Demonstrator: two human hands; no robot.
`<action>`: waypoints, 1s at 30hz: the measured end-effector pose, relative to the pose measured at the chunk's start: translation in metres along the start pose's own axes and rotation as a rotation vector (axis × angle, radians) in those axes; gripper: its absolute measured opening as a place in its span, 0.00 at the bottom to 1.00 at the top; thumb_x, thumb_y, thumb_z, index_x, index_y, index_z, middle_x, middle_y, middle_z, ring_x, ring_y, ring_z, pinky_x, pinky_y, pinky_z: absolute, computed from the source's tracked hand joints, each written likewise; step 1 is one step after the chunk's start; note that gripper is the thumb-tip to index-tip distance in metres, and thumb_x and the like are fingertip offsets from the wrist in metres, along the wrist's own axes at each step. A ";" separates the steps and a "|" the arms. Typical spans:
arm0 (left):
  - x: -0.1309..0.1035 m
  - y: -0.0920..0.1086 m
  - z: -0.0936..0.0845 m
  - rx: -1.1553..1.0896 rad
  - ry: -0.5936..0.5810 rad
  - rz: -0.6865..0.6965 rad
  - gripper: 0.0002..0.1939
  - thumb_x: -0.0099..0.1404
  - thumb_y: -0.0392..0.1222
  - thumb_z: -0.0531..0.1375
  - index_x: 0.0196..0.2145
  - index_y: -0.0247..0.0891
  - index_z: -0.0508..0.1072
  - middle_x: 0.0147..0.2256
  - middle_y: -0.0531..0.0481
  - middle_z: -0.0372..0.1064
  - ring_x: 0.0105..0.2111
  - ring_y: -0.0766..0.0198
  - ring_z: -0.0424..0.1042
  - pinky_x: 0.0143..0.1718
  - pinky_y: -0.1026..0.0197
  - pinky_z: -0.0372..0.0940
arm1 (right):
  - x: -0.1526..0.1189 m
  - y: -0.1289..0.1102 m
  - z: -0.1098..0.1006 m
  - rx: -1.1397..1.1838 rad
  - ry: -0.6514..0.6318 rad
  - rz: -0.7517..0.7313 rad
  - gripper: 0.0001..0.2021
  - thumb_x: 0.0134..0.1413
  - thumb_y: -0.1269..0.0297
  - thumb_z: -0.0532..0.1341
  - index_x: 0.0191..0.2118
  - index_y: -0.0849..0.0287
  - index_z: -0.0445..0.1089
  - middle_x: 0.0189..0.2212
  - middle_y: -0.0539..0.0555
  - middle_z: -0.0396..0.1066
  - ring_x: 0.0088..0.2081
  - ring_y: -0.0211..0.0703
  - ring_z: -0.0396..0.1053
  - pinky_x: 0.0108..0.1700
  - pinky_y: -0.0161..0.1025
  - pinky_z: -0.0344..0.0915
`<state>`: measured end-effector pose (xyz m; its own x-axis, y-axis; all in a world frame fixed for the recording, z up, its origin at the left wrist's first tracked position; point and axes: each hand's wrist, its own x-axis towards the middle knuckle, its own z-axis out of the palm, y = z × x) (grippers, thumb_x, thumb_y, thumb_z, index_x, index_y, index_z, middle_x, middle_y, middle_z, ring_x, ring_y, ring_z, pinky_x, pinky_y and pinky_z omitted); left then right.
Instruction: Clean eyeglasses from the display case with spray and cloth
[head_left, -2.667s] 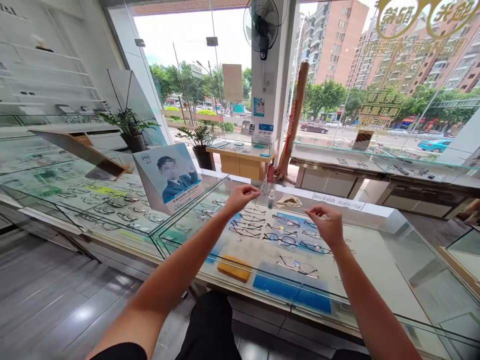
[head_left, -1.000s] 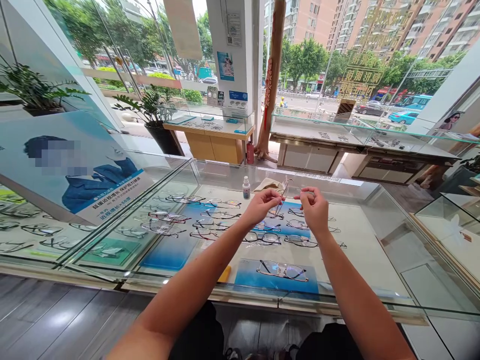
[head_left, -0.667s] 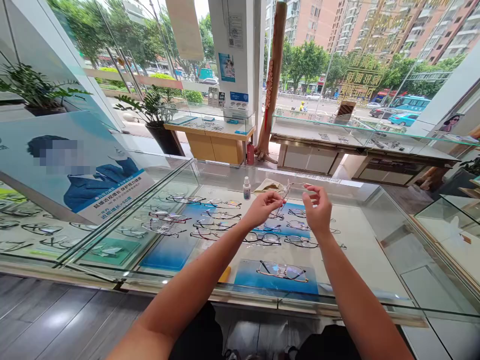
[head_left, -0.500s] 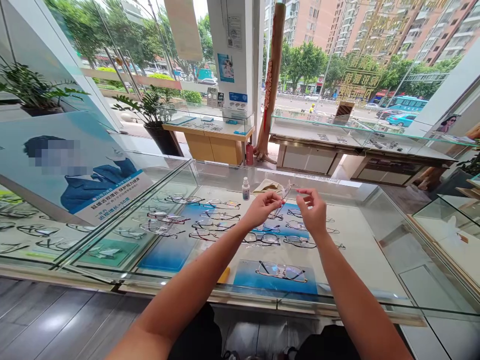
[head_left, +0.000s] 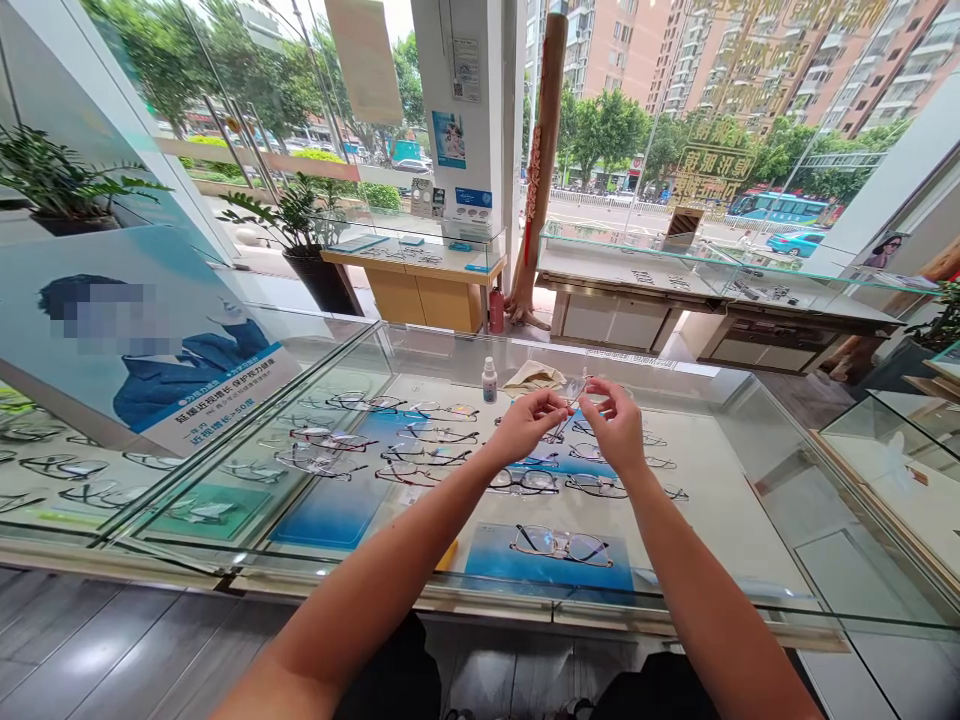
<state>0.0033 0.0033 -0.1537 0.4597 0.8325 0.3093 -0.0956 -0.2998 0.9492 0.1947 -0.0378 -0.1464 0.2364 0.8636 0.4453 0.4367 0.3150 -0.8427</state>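
Note:
Above the glass counter, a thin-framed pair of glasses (head_left: 575, 389) is between my hands. My left hand (head_left: 534, 420) pinches it by a thin part, probably a temple. Against its other side, the fingers of my right hand (head_left: 616, 416) are closed, thumb and forefinger together. Just beyond my hands lie a beige cloth (head_left: 534, 376) and a small white bottle (head_left: 490, 380), which stands upright on the glass. Under the glass, beneath my hands, rows of glasses (head_left: 523, 482) are laid out, and one pair (head_left: 561, 545) rests on a blue card nearer to me.
The glass display counter (head_left: 720, 600) spans the space before me. A poster board (head_left: 142, 340) stands on its left part. Beyond are a potted plant (head_left: 319, 265), another glass case (head_left: 637, 265), a wooden post (head_left: 541, 170) and a red fire extinguisher (head_left: 496, 310).
My right hand has moved left to the glasses, and its fingers have closed on them. My left hand keeps its pinch. The view has shifted slightly.

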 end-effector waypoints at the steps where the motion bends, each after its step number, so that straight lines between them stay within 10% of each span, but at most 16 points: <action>1: 0.000 0.000 0.000 0.000 0.003 0.000 0.23 0.64 0.62 0.71 0.38 0.37 0.77 0.40 0.43 0.79 0.42 0.54 0.77 0.45 0.54 0.69 | 0.000 0.001 0.000 -0.006 0.007 0.003 0.23 0.61 0.50 0.67 0.57 0.54 0.76 0.53 0.60 0.82 0.36 0.47 0.75 0.36 0.45 0.69; 17: 0.002 0.005 -0.005 -0.169 0.124 -0.038 0.21 0.61 0.59 0.74 0.37 0.39 0.77 0.42 0.44 0.81 0.47 0.54 0.78 0.52 0.52 0.68 | 0.006 0.013 -0.003 0.033 0.104 0.050 0.32 0.57 0.53 0.68 0.66 0.55 0.69 0.62 0.64 0.75 0.40 0.49 0.76 0.39 0.44 0.70; 24: 0.003 0.007 -0.007 -0.193 0.217 -0.073 0.23 0.59 0.61 0.75 0.37 0.40 0.78 0.45 0.42 0.82 0.48 0.52 0.78 0.50 0.51 0.68 | 0.012 0.018 -0.004 0.270 0.003 0.180 0.28 0.52 0.60 0.63 0.60 0.57 0.71 0.37 0.51 0.77 0.33 0.43 0.72 0.40 0.44 0.71; 30: 0.007 0.008 -0.016 -0.367 0.329 -0.102 0.25 0.56 0.59 0.78 0.38 0.39 0.77 0.50 0.42 0.82 0.55 0.51 0.78 0.54 0.52 0.67 | 0.016 0.017 -0.008 0.332 0.030 0.327 0.20 0.47 0.56 0.68 0.47 0.56 0.79 0.37 0.53 0.75 0.33 0.43 0.68 0.33 0.41 0.65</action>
<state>-0.0084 0.0144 -0.1426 0.1855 0.9697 0.1591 -0.3963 -0.0743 0.9151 0.2126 -0.0219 -0.1514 0.3429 0.9282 0.1443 0.0349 0.1409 -0.9894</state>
